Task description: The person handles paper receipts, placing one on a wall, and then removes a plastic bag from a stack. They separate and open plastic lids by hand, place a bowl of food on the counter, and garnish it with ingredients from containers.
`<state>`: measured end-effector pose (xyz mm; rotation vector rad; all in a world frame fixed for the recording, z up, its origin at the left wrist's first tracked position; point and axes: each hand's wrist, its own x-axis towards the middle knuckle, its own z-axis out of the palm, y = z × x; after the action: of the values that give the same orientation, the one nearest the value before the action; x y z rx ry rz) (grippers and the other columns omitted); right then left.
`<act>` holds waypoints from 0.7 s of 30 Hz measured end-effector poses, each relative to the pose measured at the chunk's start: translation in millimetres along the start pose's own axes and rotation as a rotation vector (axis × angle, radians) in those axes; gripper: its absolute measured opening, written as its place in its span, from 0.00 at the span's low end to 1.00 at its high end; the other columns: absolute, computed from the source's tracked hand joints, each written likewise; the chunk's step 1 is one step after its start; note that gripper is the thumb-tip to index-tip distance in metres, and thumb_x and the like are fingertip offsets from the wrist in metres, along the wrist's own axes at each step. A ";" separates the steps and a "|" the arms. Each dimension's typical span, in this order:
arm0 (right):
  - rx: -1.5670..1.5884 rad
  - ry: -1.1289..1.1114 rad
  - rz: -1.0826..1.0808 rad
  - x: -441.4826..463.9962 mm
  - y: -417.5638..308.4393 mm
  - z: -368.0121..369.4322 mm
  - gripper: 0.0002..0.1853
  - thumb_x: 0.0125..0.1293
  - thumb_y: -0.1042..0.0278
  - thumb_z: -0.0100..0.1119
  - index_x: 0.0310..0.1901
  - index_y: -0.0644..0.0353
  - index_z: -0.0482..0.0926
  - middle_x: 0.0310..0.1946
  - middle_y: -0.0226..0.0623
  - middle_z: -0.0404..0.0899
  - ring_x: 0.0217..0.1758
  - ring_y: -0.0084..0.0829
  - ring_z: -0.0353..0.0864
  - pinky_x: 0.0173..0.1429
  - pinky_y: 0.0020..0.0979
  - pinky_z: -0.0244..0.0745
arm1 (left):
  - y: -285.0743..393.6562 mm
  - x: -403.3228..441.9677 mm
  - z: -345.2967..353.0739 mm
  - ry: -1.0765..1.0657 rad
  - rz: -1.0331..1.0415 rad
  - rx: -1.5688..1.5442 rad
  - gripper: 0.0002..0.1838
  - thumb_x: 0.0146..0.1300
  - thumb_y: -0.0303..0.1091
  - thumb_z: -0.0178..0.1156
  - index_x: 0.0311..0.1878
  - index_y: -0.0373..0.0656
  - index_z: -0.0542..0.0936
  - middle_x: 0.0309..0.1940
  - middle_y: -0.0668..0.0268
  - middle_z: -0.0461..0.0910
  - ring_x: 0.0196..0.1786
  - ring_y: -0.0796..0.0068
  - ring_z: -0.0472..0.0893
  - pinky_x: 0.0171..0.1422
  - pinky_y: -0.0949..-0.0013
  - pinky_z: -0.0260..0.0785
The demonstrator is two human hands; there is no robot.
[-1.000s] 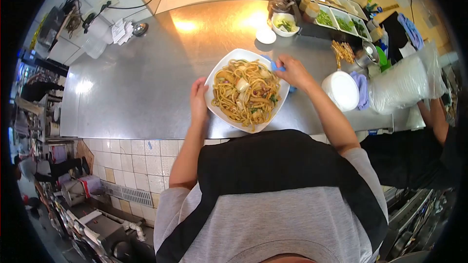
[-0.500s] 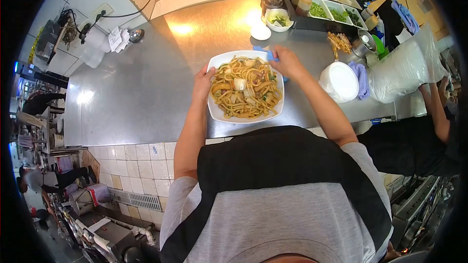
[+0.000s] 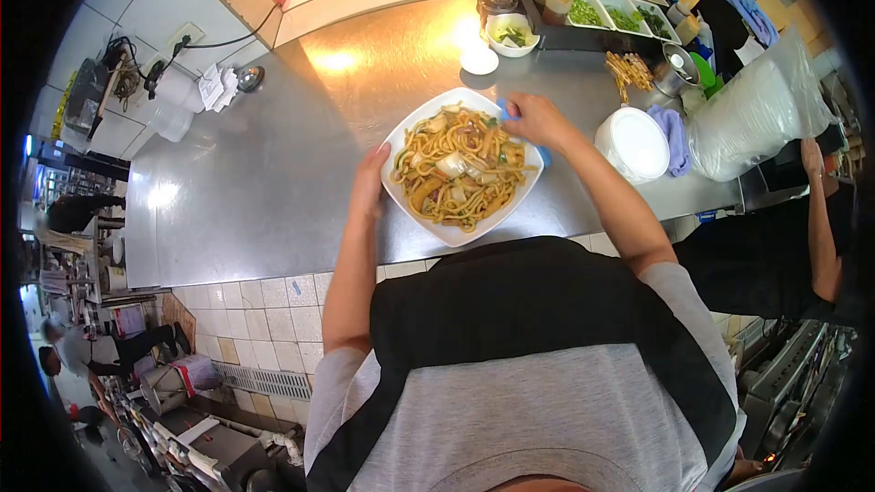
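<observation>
A square white plate [image 3: 456,238] heaped with fried noodles [image 3: 460,173] and pale cabbage pieces is at the front of the steel counter, one corner pointing toward me. My left hand [image 3: 369,179] is closed on its left corner, fingers along the rim and partly hidden. At the upper right edge, my right hand [image 3: 538,121] pinches a blue cloth [image 3: 504,109] against the rim. Part of that cloth also shows below the hand. Beyond the plate are a small white dish [image 3: 478,59] and a white bowl of greens [image 3: 512,35].
Topping trays [image 3: 583,14] with chopped greens line the back right. Stacked white lids or bowls [image 3: 633,146], a purple cloth [image 3: 670,139] and a plastic-wrapped stack [image 3: 756,118] stand on the right. Papers [image 3: 217,87] lie at the left wall. A co-worker's arm [image 3: 823,228] is at far right.
The plate has turned, so a corner now faces me instead of a flat side. My right hand and the blue cloth moved slightly along its edge. The co-worker's arm shifted.
</observation>
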<state>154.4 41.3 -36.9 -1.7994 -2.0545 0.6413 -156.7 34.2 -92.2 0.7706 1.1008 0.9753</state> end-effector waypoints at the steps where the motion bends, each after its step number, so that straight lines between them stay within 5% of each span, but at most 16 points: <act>1: -0.025 -0.005 -0.027 9.5 -1.8 -0.6 0.12 0.49 0.64 0.63 0.28 0.60 0.70 0.26 0.46 0.78 0.33 0.47 0.79 0.39 0.41 0.72 | 9.1 8.8 -3.1 -0.071 -0.074 0.077 0.18 0.64 0.38 0.56 0.52 0.36 0.75 0.43 0.62 0.80 0.42 0.72 0.78 0.51 0.69 0.70; 5: -0.064 -0.018 -0.146 34.9 -6.4 3.0 0.12 0.50 0.64 0.62 0.29 0.60 0.71 0.28 0.46 0.78 0.35 0.46 0.79 0.41 0.41 0.72 | 31.6 45.8 7.9 -0.273 -0.188 0.170 0.18 0.64 0.39 0.56 0.52 0.37 0.76 0.41 0.61 0.81 0.40 0.73 0.80 0.44 0.70 0.73; 9: -0.079 -0.022 -0.110 29.8 -5.0 1.2 0.12 0.51 0.65 0.62 0.31 0.60 0.71 0.31 0.46 0.78 0.38 0.46 0.79 0.43 0.41 0.72 | 26.3 53.9 17.6 -0.205 0.057 0.433 0.16 0.64 0.36 0.56 0.52 0.37 0.78 0.40 0.65 0.82 0.40 0.78 0.79 0.46 0.73 0.71; 21: -0.100 0.267 0.133 -30.3 -1.1 16.7 0.12 0.51 0.69 0.63 0.33 0.64 0.72 0.33 0.52 0.78 0.38 0.48 0.79 0.44 0.43 0.74 | -2.7 17.8 18.2 0.042 0.289 0.360 0.17 0.64 0.29 0.52 0.54 0.34 0.76 0.42 0.64 0.81 0.42 0.79 0.77 0.50 0.76 0.68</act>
<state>149.1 9.3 -49.1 -1.9708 -1.8306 0.3157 -136.0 48.8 -95.9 1.2324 1.2412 1.0504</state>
